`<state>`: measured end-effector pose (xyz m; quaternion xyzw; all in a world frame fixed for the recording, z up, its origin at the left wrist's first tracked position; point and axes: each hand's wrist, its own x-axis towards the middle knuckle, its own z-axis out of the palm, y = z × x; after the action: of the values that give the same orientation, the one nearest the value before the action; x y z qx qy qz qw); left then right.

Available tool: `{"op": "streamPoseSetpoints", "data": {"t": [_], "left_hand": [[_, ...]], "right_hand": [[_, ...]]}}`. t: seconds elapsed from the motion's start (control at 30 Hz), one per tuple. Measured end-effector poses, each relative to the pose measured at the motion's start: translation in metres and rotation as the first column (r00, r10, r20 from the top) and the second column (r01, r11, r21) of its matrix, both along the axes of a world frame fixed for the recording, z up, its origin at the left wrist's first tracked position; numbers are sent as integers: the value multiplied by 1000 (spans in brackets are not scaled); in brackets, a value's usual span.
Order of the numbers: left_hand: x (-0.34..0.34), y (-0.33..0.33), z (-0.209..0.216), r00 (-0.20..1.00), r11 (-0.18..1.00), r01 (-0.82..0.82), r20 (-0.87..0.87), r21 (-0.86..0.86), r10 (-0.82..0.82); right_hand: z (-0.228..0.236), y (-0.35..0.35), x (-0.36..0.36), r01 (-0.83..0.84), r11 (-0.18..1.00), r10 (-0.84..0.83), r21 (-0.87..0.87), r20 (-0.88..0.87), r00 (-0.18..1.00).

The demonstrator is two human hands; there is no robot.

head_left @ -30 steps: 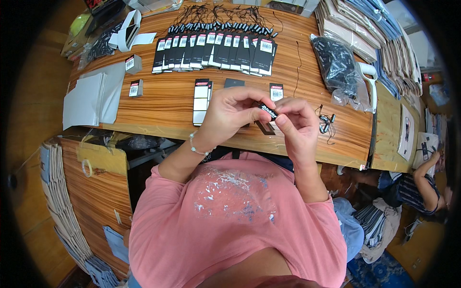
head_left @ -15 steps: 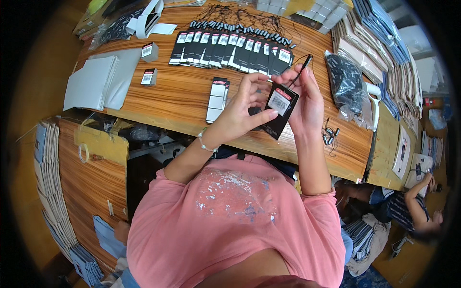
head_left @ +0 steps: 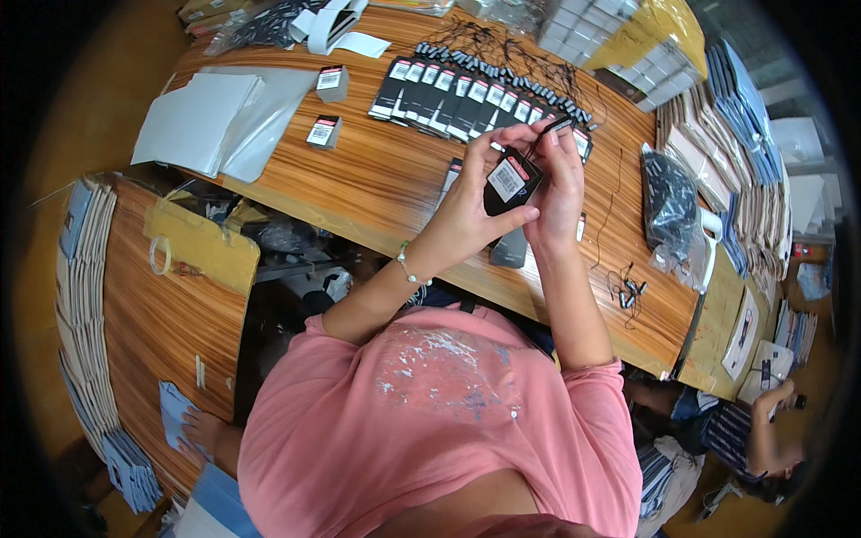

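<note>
My left hand (head_left: 473, 193) grips a black hang tag (head_left: 509, 181) with a white barcode sticker and a red mark, its thumb across the lower edge. The fingers of my right hand (head_left: 558, 184) are closed round a black string (head_left: 538, 142) at the tag's top. The string's dark end piece (head_left: 558, 124) sticks up past the fingertips. Beneath my hands lies a dark card (head_left: 508, 251) on the table. A small stack of labels (head_left: 446, 179) is partly hidden behind my left wrist. Beyond my hands, black hang tags (head_left: 457, 100) lie fanned in an overlapping row.
Black strings (head_left: 502, 49) lie tangled behind the row. Two small label stacks (head_left: 325, 131) and white sheets (head_left: 197, 121) lie left. At right are a bag of black pieces (head_left: 668, 193), loose strings (head_left: 630, 291) and folded garments (head_left: 700, 152). Another person's hand (head_left: 199, 430) rests lower left.
The view has shifted, so the table items appear further right. My hands have drawn closer together round the tag, and the string's end piece now sits lower and nearer the fingers.
</note>
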<state>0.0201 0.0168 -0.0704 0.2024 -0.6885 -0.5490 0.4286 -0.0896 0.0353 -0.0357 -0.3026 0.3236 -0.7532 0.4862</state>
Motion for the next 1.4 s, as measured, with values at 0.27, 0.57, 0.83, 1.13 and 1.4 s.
{"op": "streamPoseSetpoints", "data": {"t": [0.27,0.57,0.83,1.13,1.4], "left_hand": [[33,-53,-21,976,973,-214,30,-87,217],[64,-166,-21,972,981,-189,152,36,181],[57,-254,-62,919,962,-273,289,-26,268],[48,-240,-47,766,884,-358,447,-301,462],[46,-237,-58,689,820,-342,471,-459,551]], "right_hand": [[-4,-44,10,-147,989,149,32,-65,987],[-5,-158,5,-258,939,278,228,-61,959],[-45,-265,2,42,931,189,362,-580,793],[-69,-295,-18,45,916,196,399,-541,818],[-84,-316,-35,28,898,191,439,-445,875]]}}
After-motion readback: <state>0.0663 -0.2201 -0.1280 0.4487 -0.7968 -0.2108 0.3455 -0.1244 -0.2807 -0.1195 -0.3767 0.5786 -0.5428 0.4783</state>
